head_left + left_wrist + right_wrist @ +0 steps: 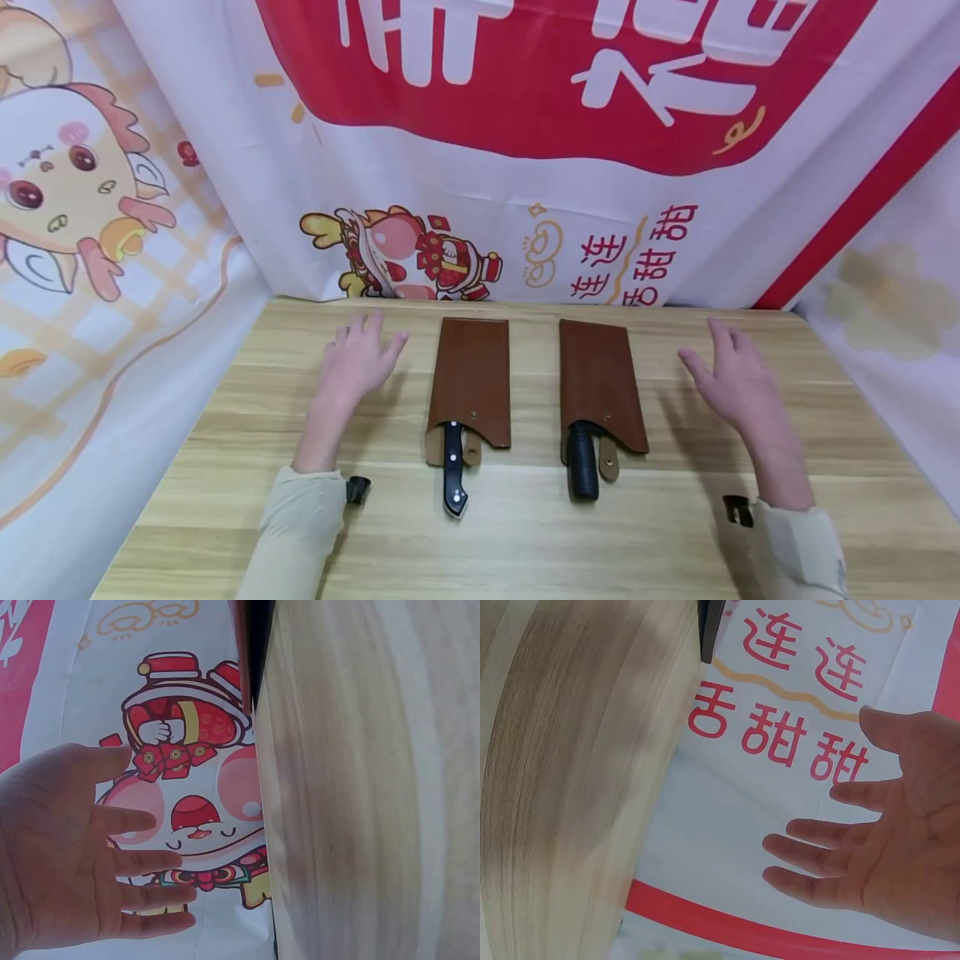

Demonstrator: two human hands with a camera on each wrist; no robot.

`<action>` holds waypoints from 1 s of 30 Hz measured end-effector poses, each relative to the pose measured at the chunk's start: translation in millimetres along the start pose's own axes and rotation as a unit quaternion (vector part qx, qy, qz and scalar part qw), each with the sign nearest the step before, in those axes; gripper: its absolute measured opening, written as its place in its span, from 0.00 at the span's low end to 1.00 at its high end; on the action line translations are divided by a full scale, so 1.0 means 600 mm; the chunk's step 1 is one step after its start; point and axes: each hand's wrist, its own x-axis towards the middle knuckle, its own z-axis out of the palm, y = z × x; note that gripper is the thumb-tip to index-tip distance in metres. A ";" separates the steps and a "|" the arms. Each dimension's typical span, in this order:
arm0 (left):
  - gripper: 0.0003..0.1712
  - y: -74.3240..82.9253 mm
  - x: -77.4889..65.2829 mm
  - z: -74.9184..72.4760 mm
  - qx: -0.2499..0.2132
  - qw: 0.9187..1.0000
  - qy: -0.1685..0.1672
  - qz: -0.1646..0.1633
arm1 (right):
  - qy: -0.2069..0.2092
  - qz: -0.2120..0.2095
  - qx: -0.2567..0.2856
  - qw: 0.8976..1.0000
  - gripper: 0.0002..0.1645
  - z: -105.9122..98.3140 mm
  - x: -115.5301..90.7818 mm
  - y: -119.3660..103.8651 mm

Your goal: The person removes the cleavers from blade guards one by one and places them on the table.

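Two knives in brown leather sheaths lie side by side on the wooden table, handles toward me. The left sheath [472,375] holds a knife whose black riveted handle [453,471] sticks out. From the right sheath [600,375] comes a thicker plain black handle [582,462]. My left hand [356,358] hovers left of the left sheath, fingers spread and holding nothing. To the right of the other sheath, my right hand [731,375] is likewise raised with extended fingers. Both palms, left [60,847] and right [900,840], show bare in the wrist views.
The pale wooden table [510,550] ends at a printed white and red cloth [465,175] hanging behind it. More cloth [97,275] hangs along the left side. Snap straps [609,460] hang loose by the handles.
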 end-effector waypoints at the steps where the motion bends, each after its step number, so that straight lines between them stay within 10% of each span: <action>1: 0.47 0.001 0.000 0.000 -0.006 1.000 -0.002 0.000 | 0.001 0.000 0.003 1.000 0.48 0.000 0.000 -0.002; 30: 0.35 0.021 0.002 0.017 -0.125 0.992 -0.024 0.004 | 0.047 -0.030 0.059 0.997 0.38 -0.006 -0.012 -0.058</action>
